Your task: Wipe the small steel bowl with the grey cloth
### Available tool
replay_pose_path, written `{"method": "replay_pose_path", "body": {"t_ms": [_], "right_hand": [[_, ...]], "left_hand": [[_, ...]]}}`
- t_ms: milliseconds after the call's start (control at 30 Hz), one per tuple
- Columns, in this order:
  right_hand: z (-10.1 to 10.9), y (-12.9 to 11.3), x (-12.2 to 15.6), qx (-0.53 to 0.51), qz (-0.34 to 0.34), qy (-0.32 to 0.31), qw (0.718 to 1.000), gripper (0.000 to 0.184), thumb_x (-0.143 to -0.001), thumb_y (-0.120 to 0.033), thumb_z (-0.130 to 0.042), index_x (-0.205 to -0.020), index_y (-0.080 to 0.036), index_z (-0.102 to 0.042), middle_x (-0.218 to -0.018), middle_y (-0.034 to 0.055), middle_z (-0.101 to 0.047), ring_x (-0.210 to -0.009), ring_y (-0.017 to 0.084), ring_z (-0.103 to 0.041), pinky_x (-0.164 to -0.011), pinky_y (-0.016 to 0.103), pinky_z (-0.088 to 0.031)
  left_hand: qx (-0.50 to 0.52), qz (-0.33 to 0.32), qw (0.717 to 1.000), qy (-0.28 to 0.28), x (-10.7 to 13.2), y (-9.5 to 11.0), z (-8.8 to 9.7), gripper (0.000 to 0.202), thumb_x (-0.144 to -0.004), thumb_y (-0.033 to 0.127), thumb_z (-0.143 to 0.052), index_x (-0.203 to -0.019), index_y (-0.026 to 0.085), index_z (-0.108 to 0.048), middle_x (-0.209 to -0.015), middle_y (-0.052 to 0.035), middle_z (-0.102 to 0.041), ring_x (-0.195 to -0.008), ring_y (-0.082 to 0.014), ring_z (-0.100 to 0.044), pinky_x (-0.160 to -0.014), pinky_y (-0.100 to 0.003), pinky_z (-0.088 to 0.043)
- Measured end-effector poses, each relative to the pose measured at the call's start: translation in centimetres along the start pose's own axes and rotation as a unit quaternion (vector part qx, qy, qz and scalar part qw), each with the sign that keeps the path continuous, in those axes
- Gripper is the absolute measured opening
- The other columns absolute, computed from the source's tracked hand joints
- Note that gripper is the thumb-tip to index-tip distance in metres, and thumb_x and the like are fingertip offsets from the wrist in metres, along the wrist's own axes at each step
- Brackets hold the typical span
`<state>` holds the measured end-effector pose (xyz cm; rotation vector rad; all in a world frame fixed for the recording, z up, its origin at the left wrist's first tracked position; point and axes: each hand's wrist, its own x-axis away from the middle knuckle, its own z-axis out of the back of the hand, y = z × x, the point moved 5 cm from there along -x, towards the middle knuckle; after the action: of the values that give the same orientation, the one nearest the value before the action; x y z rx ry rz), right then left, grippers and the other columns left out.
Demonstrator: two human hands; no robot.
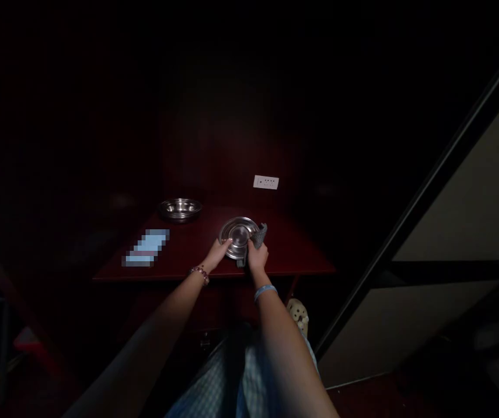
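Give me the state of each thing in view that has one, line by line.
Held metal bowl: gripped, tilted, inside facing the camera.
Gray cloth: bunched at the bowl's right rim.
Left hand: closed on the bowl's left rim.
Right hand: closed on the cloth.
Far metal bowl: upright on the table; whether stacked, unclear.
Wall socket: no plug visible.

Beaded bracelet (pixel 201 271) on left wrist (pixel 208 265); light-blue band (pixel 265 290) on right wrist (pixel 259 277); blue-white checked clothing (pixel 255 371).

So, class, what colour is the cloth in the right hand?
The cloth is grey; it shows in the head view.
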<state>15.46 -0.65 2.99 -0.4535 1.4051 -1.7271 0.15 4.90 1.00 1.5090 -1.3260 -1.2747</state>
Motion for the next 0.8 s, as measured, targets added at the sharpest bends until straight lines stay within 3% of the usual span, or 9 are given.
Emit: {"method": "replay_pose_path", "body": {"t_ms": [267,467,800], "right_hand": [[-0.04,0.17,-0.1,0.007,0.002,0.004,1.0,0.027,-0.084,-0.036,-0.06,-0.098,-0.018,-0.075,-0.097,0.0106,-0.077,-0.094,0.027,-0.073,-0.082,0.031,-0.053],[-0.09,0.04,-0.06,0.007,0.001,-0.002,1.0,0.028,-0.084,-0.035,-0.059,-0.1,-0.018,-0.075,-0.098,0.0113,-0.077,-0.095,0.027,-0.072,-0.084,0.031,-0.053],[0.13,-0.16,0.13,0.023,-0.003,0.001,1.0,0.028,-0.085,-0.036,-0.058,-0.1,-0.018,-0.074,-0.1,0.011,-0.077,-0.096,0.026,-0.072,-0.083,0.029,-0.053]], "left_hand": [[-0.01,0.007,1.0,0.024,0.25,0.36,0.12,0.023,-0.073,0.018,-0.069,-0.095,0.013,-0.069,-0.091,-0.0092,-0.076,-0.099,-0.0233,-0.068,-0.097,-0.036,-0.048],[-0.01,-0.001,1.0,0.014,0.27,0.58,-0.06,0.021,-0.073,0.014,-0.066,-0.094,0.013,-0.069,-0.092,-0.0083,-0.076,-0.097,-0.022,-0.069,-0.095,-0.034,-0.049],[-0.003,0.003,1.0,0.008,0.03,0.07,0.02,0.023,-0.071,0.029,-0.073,-0.088,0.013,-0.069,-0.079,-0.0073,-0.075,-0.088,-0.0227,-0.069,-0.089,-0.035,-0.05]]}}
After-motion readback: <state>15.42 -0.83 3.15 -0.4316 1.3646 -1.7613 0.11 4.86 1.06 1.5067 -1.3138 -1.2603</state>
